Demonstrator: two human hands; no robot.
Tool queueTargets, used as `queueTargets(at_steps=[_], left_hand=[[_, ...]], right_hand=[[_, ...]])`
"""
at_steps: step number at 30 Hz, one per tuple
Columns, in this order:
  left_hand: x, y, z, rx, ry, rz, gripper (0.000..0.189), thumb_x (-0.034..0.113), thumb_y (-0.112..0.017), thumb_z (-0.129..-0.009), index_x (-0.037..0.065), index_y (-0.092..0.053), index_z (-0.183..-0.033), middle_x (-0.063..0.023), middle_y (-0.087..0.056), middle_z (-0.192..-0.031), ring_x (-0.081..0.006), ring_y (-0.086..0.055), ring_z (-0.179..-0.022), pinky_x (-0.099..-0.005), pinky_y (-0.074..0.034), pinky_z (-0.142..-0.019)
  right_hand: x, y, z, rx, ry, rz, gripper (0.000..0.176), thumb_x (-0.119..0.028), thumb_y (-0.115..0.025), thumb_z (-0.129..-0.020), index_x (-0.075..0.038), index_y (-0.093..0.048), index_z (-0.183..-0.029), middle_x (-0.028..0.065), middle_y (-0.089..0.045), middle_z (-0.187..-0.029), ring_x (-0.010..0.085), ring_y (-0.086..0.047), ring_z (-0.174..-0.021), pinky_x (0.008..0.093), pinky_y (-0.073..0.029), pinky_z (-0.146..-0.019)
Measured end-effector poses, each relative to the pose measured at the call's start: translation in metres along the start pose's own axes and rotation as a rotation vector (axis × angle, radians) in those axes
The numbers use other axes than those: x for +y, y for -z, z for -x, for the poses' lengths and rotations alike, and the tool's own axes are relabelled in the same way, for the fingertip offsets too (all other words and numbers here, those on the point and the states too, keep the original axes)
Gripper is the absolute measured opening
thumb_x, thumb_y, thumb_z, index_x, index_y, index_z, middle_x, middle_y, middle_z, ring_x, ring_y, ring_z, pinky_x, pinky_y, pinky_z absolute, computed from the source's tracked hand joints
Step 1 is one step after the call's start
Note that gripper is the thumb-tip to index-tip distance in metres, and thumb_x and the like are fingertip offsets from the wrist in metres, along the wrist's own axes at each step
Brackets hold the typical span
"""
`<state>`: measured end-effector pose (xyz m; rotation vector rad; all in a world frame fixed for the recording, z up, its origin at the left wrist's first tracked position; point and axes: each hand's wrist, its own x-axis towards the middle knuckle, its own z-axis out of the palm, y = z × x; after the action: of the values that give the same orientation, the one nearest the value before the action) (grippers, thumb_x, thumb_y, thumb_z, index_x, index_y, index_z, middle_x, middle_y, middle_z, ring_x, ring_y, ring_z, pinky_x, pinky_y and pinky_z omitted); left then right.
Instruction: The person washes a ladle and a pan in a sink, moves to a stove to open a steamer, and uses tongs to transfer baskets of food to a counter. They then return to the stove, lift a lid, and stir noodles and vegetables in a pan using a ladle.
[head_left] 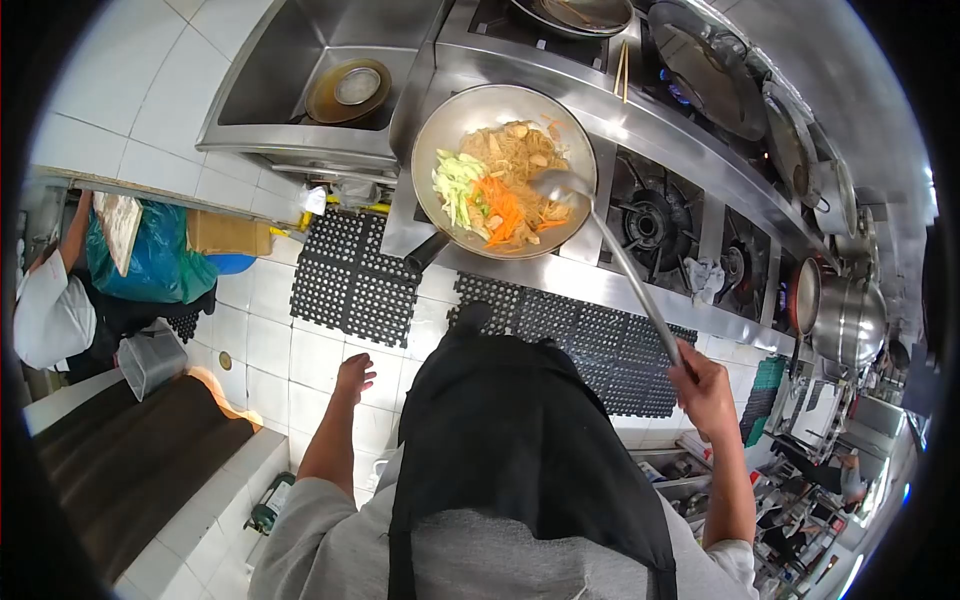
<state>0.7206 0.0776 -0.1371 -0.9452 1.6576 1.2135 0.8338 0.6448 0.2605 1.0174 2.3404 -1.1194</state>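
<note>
A large wok [432, 125] stands on the steel stove, its black handle toward the lower left. Inside lie noodles with brown chunks [515, 155], pale green strips [457, 185] at the left and orange carrot strips [498, 207] toward the front. My right hand [704, 388] grips the long handle of a metal ladle [632, 268]; the ladle's bowl rests in the food at the wok's right side. Below and left of the wok, my left hand [355, 378] hangs in the air with fingers apart, holding nothing.
Right of the wok are burners [652, 220] and a crumpled cloth [704, 280]. Pans and a steel pot [848, 322] line the far right. A sink [285, 85] holds a strainer [357, 87]. Another person [55, 315] is at the far left. Black mats [355, 275] cover floor tiles.
</note>
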Motion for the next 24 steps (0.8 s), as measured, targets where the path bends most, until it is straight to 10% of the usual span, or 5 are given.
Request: queueTargets(at_steps=[16,24], left_hand=[[-0.001,-0.018,-0.005,-0.057,-0.031,0.056,0.057,0.037,-0.059,-0.099,0.009,-0.047,-0.148,-0.0104,-0.061,-0.134,-0.0265,-0.064,-0.11,-0.0447,-0.049,-0.091],[-0.004,-0.01,0.0,-0.024,0.004,0.039,0.053,0.036,-0.06,-0.099,0.01,-0.051,-0.144,-0.0101,-0.062,-0.132,-0.027,-0.065,-0.109,-0.0446,-0.049,-0.089]], right_hand=[[-0.032,-0.099,-0.021,-0.104,0.043,-0.218,0.046,-0.012,-0.059,-0.099,-0.005,-0.054,-0.144,-0.0012,-0.055,-0.072,0.0068,-0.051,-0.055,0.0269,-0.046,-0.051],[-0.033,-0.131,-0.048,-0.134,0.142,-0.156,0.047,-0.016,-0.065,-0.097,0.001,-0.056,-0.14,0.0187,-0.07,-0.085,0.0179,-0.066,-0.072,0.0328,-0.054,-0.071]])
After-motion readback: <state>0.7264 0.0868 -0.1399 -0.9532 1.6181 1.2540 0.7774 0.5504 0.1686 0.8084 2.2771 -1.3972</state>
